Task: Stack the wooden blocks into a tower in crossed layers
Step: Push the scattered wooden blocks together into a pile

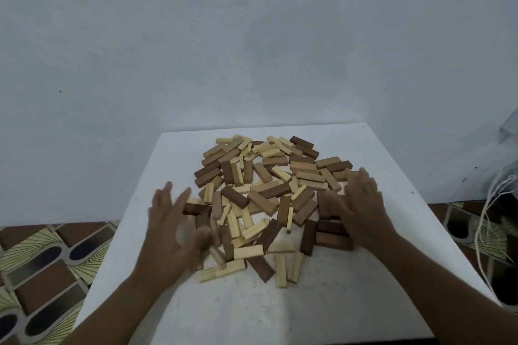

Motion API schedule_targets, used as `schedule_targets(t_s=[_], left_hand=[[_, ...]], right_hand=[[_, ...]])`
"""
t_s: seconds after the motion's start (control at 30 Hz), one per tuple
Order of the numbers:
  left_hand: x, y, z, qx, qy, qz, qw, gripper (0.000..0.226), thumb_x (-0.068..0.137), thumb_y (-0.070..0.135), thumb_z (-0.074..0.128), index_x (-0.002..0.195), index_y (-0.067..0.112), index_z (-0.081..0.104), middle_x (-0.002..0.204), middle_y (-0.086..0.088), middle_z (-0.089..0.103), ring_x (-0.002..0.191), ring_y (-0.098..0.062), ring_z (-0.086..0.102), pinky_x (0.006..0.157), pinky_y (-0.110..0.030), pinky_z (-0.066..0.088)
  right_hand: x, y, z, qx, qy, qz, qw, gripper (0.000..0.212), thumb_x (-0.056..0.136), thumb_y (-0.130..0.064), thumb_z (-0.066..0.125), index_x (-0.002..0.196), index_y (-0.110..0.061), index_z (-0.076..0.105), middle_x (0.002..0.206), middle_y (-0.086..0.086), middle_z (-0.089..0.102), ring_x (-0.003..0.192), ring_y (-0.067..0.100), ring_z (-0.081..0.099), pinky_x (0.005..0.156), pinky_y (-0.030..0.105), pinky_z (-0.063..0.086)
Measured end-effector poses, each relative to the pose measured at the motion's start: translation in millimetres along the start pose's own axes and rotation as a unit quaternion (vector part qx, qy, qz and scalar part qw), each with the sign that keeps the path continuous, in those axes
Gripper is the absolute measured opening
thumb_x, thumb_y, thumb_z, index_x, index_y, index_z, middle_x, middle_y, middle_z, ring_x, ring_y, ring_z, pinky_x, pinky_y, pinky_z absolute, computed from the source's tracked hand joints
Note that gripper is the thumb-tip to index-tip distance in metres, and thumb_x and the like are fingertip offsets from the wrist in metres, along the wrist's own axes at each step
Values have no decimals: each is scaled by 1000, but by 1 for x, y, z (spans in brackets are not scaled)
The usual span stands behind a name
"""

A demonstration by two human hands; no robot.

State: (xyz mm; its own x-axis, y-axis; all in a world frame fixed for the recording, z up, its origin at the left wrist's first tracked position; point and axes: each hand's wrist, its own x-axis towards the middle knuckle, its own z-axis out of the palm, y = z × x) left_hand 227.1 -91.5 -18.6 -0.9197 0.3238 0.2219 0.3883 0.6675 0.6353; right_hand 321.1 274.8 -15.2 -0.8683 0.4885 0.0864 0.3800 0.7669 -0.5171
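You will find nothing to read here: no text, label, brand, number or sign shows on any surface. The wooden blocks [260,199] on the bench [378,148] carry only bare grain, with no printing or stamp you could make out. The bench top itself is plain white, and the wall [252,36] behind it bears no writing. The floor tiles [42,258] show a pattern only, no lettering.

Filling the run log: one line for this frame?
stage: start, no tower | blocks: loose pile on table | left hand: open, pile's left edge | right hand: open, right edge
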Motion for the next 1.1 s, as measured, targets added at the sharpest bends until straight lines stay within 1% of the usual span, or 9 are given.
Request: schedule_targets(t_s=[0.1,0.2,0.4,0.53,0.7,0.83,0.97,1.03,1.1], left_hand=[[31,-10,10,0,-45,-93,995,90,76,82,38,154,41,17,166,7,-5,152,-16,-11,122,-52,5],[65,-11,21,18,-65,-101,993,76,90,73,32,155,37,15,166,2,1,152,-20,-5,123,-49,0],[102,-3,38,136,-96,-70,984,74,89,79,22,153,43,16,161,3,22,149,-31,10,120,-52,8],[106,-1,49,111,-94,-40,989,74,91,74,26,155,41,12,163,-1,18,151,-24,6,122,-50,8],[93,6,31,-15,7,-59,998,62,96,61,36,152,35,27,165,2,11,152,-16,-2,122,-47,-1],[56,5,25,37,-72,15,997,71,90,75,26,153,43,21,163,15,6,152,-11,-7,118,-41,-3],[40,9,41,107,-101,40,988,74,88,76,19,153,41,24,164,8,10,151,-20,-3,122,-51,6],[40,16,42,61,-81,15,995,68,90,70,21,152,41,26,162,9,16,151,-24,0,121,-51,7],[35,20,36,-35,-76,-9,996,63,90,68,22,150,48,21,161,17,11,152,-16,-7,122,-48,-1]], right_hand=[[45,10,8,-20,-8,26,999,88,82,-80,27,151,-26,20,160,12,7,147,35,5,117,59,13],[77,9,17,-38,-18,39,998,78,87,-71,33,151,-29,20,161,9,8,146,36,5,117,56,11],[103,6,40,-139,-81,-16,987,82,81,-81,1,144,-38,31,158,10,20,142,45,11,113,60,15],[97,-5,38,-76,-92,-38,992,73,88,-74,26,147,-31,31,160,8,15,147,36,3,117,52,10],[78,-17,9,-7,-83,-30,996,67,92,-67,30,150,-35,22,163,1,2,150,29,-5,117,54,4],[28,-18,6,-62,-120,-55,989,72,87,-72,24,151,-42,11,163,-2,-3,149,30,-9,120,51,5],[12,-26,29,-133,-91,-73,984,86,82,-81,16,154,-37,3,164,-2,0,149,29,-8,121,47,2],[14,-34,31,-105,-86,-66,989,90,78,-80,13,154,-32,9,164,-1,3,150,29,-7,121,49,2],[11,-37,28,-91,-65,-71,991,88,80,-77,16,154,-30,12,164,1,5,150,27,-7,120,52,-1]])
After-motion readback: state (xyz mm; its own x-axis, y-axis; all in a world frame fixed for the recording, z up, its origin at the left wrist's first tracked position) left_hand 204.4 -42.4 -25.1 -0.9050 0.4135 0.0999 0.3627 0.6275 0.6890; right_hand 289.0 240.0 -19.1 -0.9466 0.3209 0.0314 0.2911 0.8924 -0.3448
